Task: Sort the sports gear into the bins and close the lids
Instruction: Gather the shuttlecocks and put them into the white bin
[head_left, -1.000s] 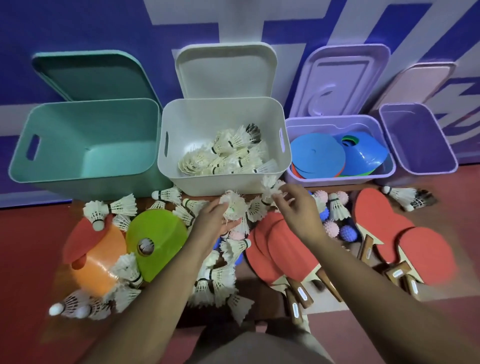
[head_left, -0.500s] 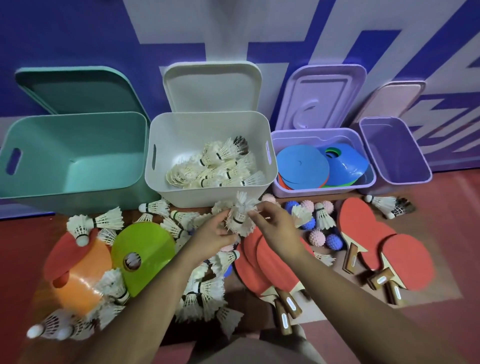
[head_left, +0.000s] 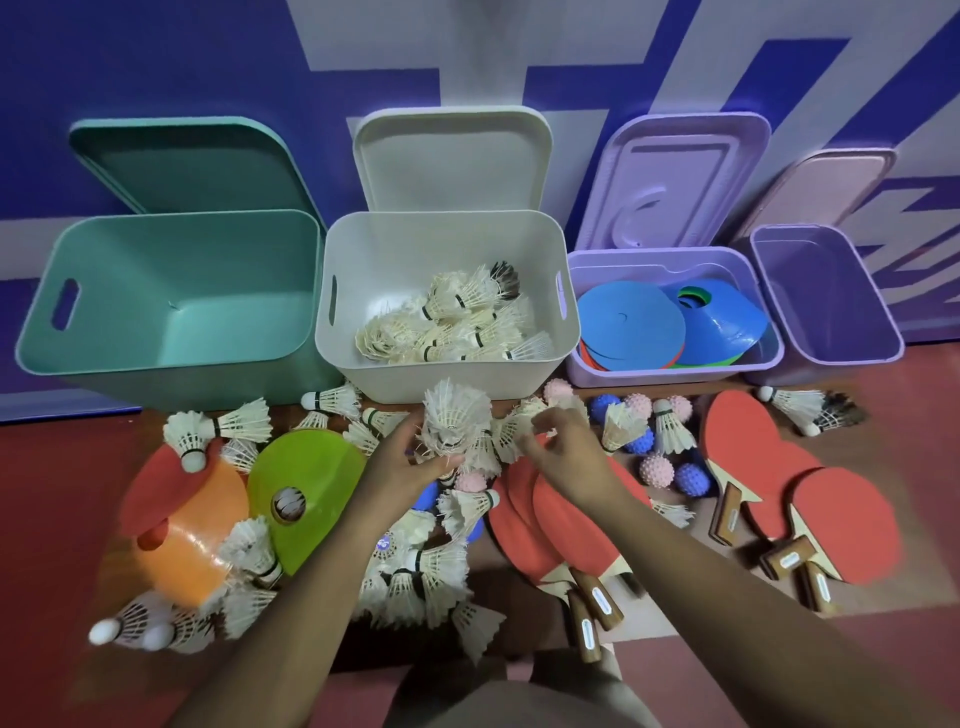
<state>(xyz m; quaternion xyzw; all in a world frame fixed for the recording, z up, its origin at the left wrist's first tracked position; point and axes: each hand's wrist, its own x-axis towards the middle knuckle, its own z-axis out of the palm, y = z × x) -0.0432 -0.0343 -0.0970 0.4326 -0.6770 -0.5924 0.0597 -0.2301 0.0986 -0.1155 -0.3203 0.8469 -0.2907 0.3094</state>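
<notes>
Blue wall (head_left: 156, 62) (broad white stripes) behind, red floor (head_left: 52, 493) below.

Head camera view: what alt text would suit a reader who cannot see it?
A person's left hand grips a bunch of shuttlecocks and the right hand pinches a single shuttlecock before a white bin holding more. Red paddles, cones and spiky balls lie scattered around.

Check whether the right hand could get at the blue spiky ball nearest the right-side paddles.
Probably yes. The blue spiky ball lies uncovered, just right of the right hand, nothing on top of it. That hand seems to pinch a shuttlecock, so it may need to drop that first.
</notes>
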